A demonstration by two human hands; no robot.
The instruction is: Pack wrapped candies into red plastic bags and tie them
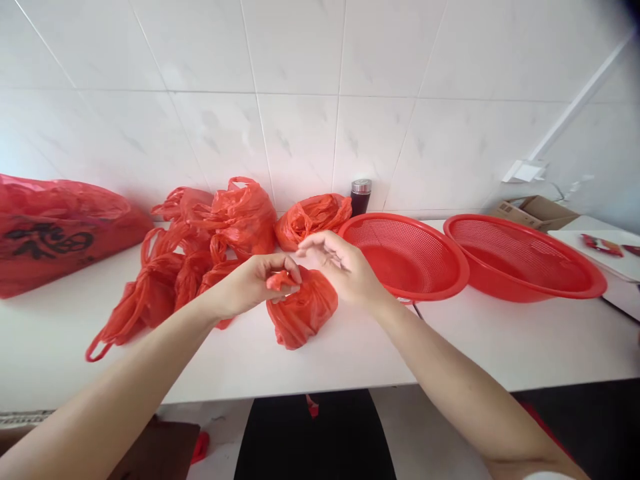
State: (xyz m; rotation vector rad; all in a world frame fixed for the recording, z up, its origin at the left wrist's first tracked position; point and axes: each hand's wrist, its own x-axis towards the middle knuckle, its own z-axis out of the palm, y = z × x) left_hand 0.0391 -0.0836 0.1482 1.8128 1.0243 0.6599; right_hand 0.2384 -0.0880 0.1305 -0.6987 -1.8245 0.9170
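Left hand (253,283) pinches the small red bag's (303,310) knot; right hand (345,267) hovers, seemingly open

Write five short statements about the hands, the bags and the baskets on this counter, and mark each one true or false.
1. The left hand pinches the top of a small red bag. True.
2. The right hand grips the rim of a basket. False: it is open above the small red bag, fingers spread, holding nothing.
3. Two red mesh baskets stand side by side to the right of the hands. True.
4. The baskets are full of bags. False: both show bare mesh inside.
5. A dark flask stands against the tiled wall. True.
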